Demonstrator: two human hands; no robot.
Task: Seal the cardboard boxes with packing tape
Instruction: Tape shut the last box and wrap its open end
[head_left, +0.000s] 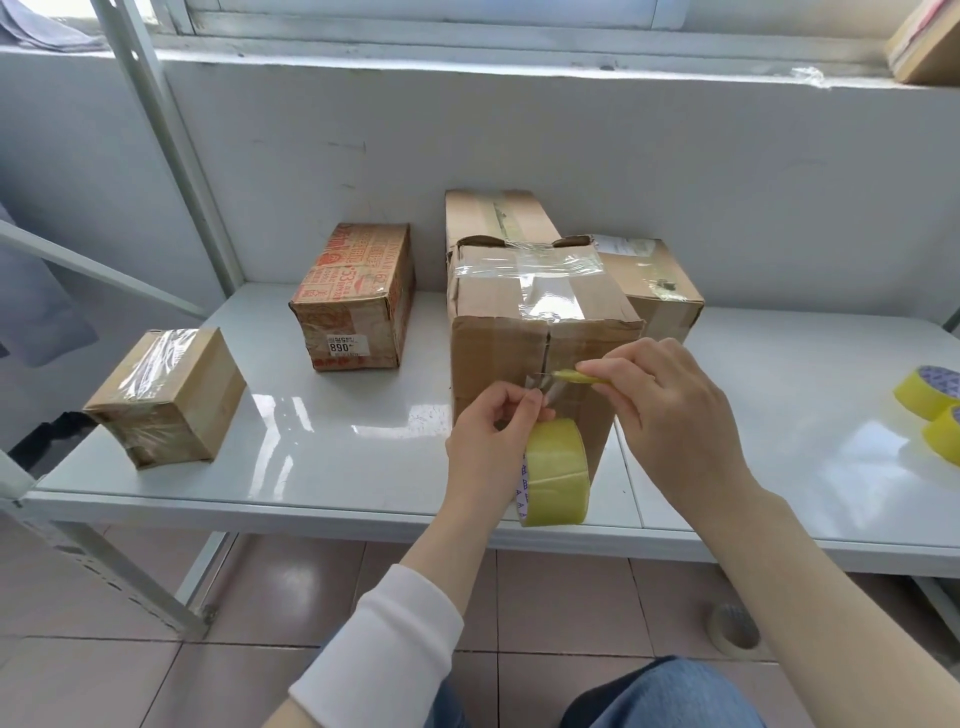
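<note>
At the bench's (337, 457) front edge the left grip (488, 447) held a yellow tape roll (558, 473), thumb and forefinger pinching the clear strip drawn up from it. The right grip (670, 410), fingers curled, was closed around a slim yellow cutter (576, 376) whose tip met that strip against the front face of a tall cardboard box (519, 322). This box stood mid-bench, its top crossed with glossy tape and its front seam showing a dark gap.

On the floor below lay a pale, used roll (732, 626). At the bench's left corner sat a small taped box (166, 395), and at the right edge two more yellow rolls (930, 389). Farther back stood a red-printed box (358, 296) bearing a price sticker. Behind the tall box, against the wall, were a long taped box (498, 213) and a labelled box (654, 280), both partly hidden by it. Another box (930, 41) rested on the windowsill.
</note>
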